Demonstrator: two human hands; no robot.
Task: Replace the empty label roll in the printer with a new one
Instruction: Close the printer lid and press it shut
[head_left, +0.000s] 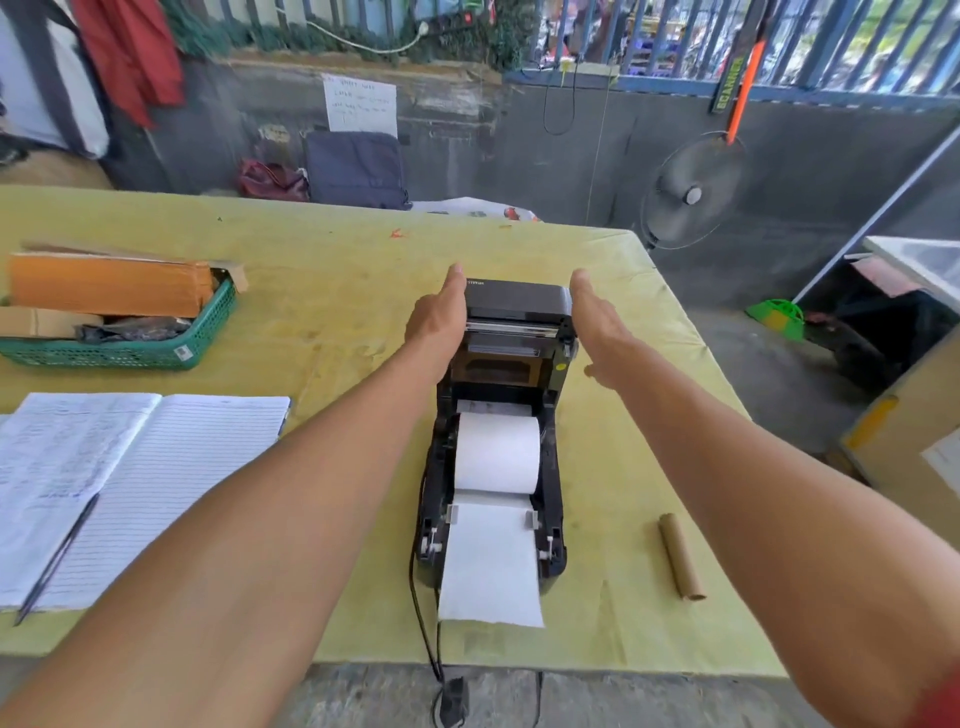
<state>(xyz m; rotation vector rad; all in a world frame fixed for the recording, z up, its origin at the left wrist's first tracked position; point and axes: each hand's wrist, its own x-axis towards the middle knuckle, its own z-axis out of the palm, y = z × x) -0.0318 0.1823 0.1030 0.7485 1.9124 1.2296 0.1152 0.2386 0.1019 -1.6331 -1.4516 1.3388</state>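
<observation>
Inside printer (519, 301), label roll (497, 452), axis left-right

A semi-outdoor packing workspace: cloth-covered table (322, 291), label printer (498, 415), ledger (130, 478), parcel basket (156, 348), railings (779, 47).

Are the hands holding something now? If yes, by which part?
Nothing is gripped. The left hand and right hand, fingers straight, flank the open lid at its two side edges. The left seems to touch it; the right's contact is unclear.
</observation>
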